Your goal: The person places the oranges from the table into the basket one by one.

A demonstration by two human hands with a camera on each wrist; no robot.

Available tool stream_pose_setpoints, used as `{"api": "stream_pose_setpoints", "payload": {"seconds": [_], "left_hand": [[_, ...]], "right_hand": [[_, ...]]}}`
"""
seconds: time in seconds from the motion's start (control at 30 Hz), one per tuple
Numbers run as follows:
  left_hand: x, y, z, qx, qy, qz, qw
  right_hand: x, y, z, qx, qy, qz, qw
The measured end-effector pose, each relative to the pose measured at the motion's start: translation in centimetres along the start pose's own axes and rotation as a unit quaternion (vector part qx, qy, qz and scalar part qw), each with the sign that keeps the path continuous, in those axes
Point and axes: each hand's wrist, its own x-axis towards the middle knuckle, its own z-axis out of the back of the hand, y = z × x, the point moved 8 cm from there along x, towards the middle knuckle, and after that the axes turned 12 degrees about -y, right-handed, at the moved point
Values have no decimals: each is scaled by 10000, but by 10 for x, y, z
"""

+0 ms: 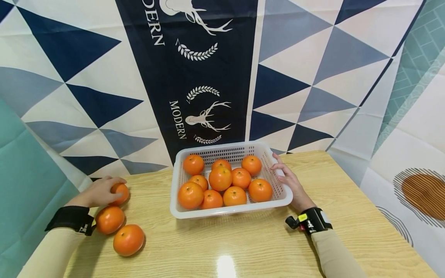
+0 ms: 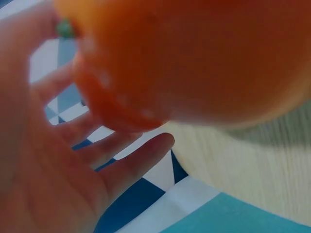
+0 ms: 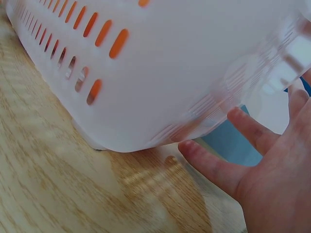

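My left hand (image 1: 99,192) lies over an orange (image 1: 121,194) at the table's left, with thumb and fingers around it. In the left wrist view, a nearer orange (image 2: 194,58) covers much of the scene, and the fingers (image 2: 138,165) spread behind it. Two more oranges, one (image 1: 110,220) by the wrist and one (image 1: 129,240) nearer me, lie on the table. My right hand (image 1: 293,187) grips the right end of a white plastic basket (image 1: 227,210) holding several oranges (image 1: 220,178). In the right wrist view, two fingertips (image 3: 187,146) are against or near the basket's outer wall.
The basket stands on a light wooden table (image 1: 194,247) near its back edge. Behind hangs a patterned cloth (image 1: 215,77) with triangles and deer heads. Teal cloth (image 1: 31,185) borders the left side, and a white patterned cloth (image 1: 389,166) the right.
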Motion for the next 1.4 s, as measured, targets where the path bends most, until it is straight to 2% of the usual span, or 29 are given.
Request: {"api": "stream_pose_setpoints", "payload": {"seconds": [0.2, 0.6, 0.77, 0.87, 1.07, 1.27, 1.4], "left_hand": [[0, -2, -2, 275, -92, -107, 9995], [-1, -1, -5, 208, -91, 29, 9997], [0, -4, -2, 196, -121, 5, 9997], [3, -7, 4, 97, -257, -40, 9996], [10, -20, 27, 61, -824, -250, 9963], [15, -31, 49, 45, -1018, -102, 9947], [18, -37, 57, 125, -1086, -103, 9940]], "right_hand": [[0, -1, -1, 56, 40, 7, 10000], [0, 1, -2, 166, 137, 19, 9998], [0, 1, -2, 104, 114, -2, 9999], [0, 0, -1, 131, 89, -16, 9999], [0, -1, 0, 153, 86, 47, 9998], [-1, 0, 0, 18, 63, 72, 10000], [0, 1, -1, -23, 60, 77, 9999]]}}
